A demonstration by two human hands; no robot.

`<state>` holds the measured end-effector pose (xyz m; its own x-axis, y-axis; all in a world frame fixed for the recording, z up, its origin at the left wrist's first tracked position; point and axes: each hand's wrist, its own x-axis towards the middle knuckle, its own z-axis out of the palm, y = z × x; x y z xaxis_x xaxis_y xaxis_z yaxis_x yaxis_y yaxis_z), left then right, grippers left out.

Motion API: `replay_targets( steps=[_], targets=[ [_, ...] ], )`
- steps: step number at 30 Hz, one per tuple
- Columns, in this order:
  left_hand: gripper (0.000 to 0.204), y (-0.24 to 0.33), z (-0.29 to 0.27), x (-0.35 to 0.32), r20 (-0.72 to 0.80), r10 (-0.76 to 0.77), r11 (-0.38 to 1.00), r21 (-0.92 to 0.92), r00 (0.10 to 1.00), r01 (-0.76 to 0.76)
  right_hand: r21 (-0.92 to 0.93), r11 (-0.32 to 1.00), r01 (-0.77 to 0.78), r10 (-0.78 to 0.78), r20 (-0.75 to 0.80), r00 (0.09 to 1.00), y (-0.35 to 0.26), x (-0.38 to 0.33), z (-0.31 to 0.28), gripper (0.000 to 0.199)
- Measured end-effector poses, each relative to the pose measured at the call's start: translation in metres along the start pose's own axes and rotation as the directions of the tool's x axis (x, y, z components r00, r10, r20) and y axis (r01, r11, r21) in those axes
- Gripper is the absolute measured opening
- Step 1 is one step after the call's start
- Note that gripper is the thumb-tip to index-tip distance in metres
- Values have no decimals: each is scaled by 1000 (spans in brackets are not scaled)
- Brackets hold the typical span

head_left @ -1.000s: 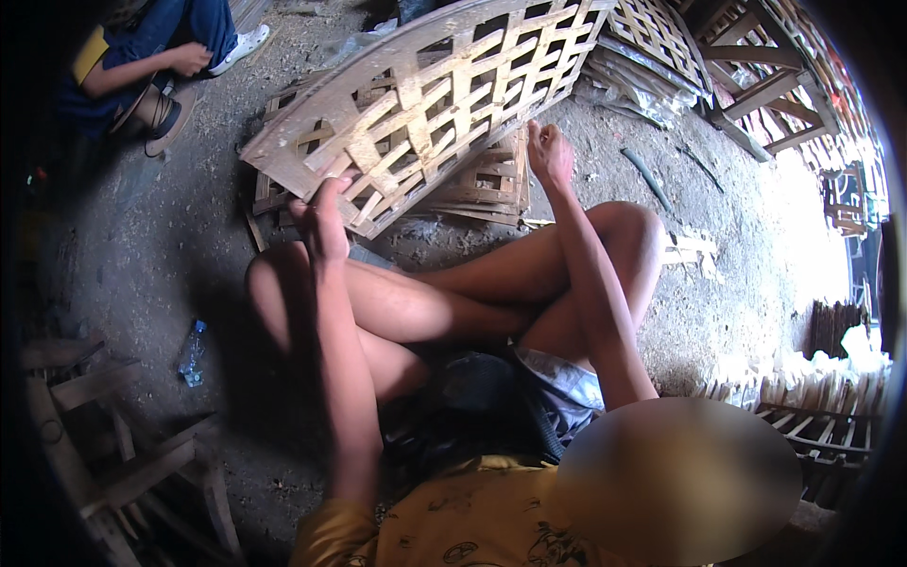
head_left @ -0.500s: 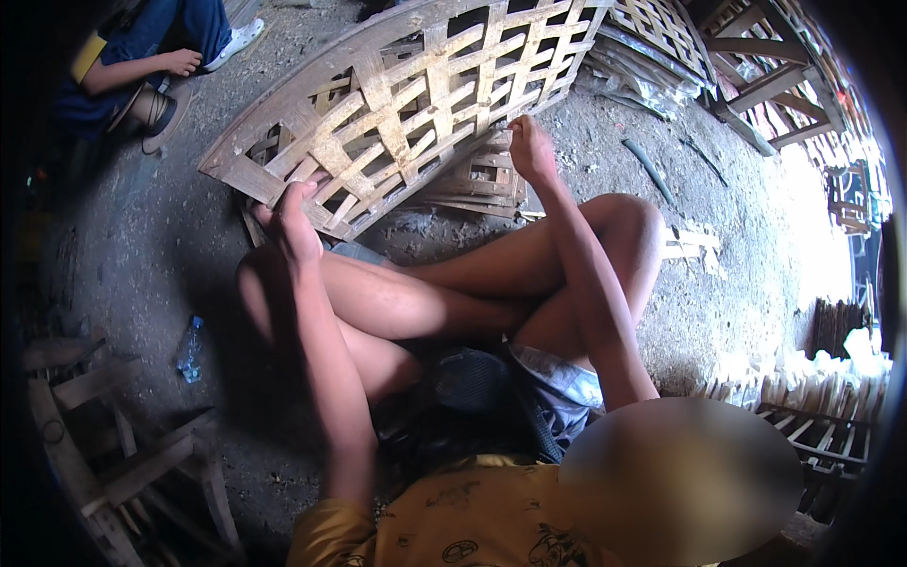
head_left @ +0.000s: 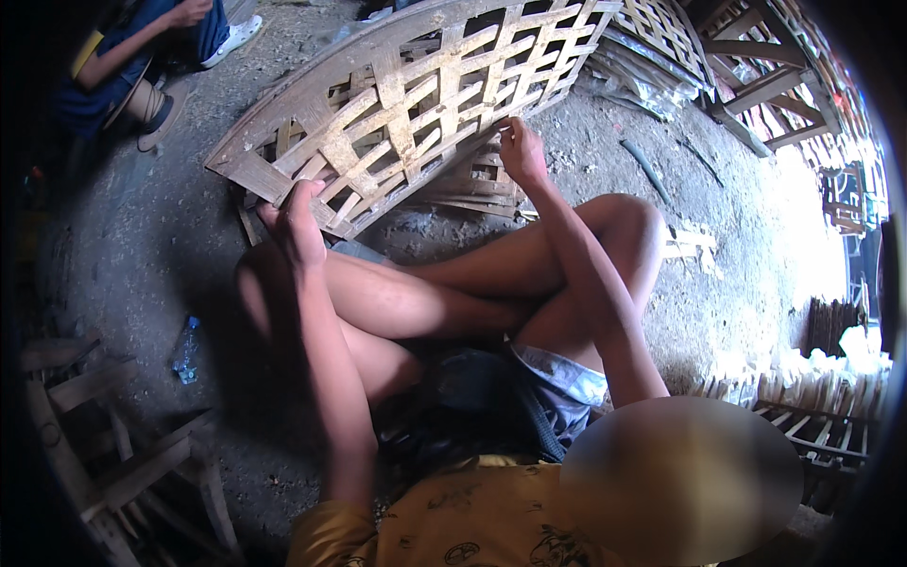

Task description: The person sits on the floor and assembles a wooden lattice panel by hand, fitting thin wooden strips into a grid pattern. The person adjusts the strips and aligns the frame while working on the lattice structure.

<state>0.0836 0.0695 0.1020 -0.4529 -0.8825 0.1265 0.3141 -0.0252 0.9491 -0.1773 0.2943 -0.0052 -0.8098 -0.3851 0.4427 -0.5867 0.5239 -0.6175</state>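
Note:
A large woven bamboo lattice panel point(head_left: 416, 94) leans over the dirt ground in front of my crossed legs. My left hand point(head_left: 300, 222) grips its lower left edge, fingers curled around a strip. My right hand point(head_left: 518, 149) holds the panel's lower edge further right, pinching a strip. Under the panel lies a flat stack of similar woven pieces point(head_left: 472, 184).
Another person point(head_left: 142, 57) sits at the top left in blue clothes. A plastic bottle point(head_left: 186, 350) lies on the ground at the left. Wooden frames point(head_left: 104, 444) stand at the lower left, more lattice panels and frames point(head_left: 746, 76) at the top right, bamboo slats point(head_left: 803, 397) at the right.
The lattice panel has swung to the left and toward me, and both my hands have shifted left along with its lower edge.

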Motion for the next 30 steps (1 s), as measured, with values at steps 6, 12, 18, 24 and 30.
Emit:
replay_targets(
  steps=[6, 12, 18, 24, 30],
  targets=[
    [42, 9, 1, -5, 96, -14, 1000, -26, 995, 17, 58, 998, 2, -5, 47, 999, -4, -2, -3, 12],
    [41, 7, -2, -3, 118, 19, 1000, -25, 993, -17, -252, 967, -32, 75, 163, 984, -16, 5, -13, 16],
    [41, 1, -4, 3, 117, 31, 999, -40, 993, -26, -88, 995, -41, 41, -12, 999, 1, 10, -25, 10],
    [40, 1, -4, 2, 119, 41, 998, -53, 992, -35, -103, 993, 53, -42, 104, 994, -4, 1, -12, 10],
    [40, 2, -3, 2, 75, -19, 1000, -4, 997, 19, -162, 986, 33, -43, -55, 998, 0, 9, -19, 9]
  ],
)
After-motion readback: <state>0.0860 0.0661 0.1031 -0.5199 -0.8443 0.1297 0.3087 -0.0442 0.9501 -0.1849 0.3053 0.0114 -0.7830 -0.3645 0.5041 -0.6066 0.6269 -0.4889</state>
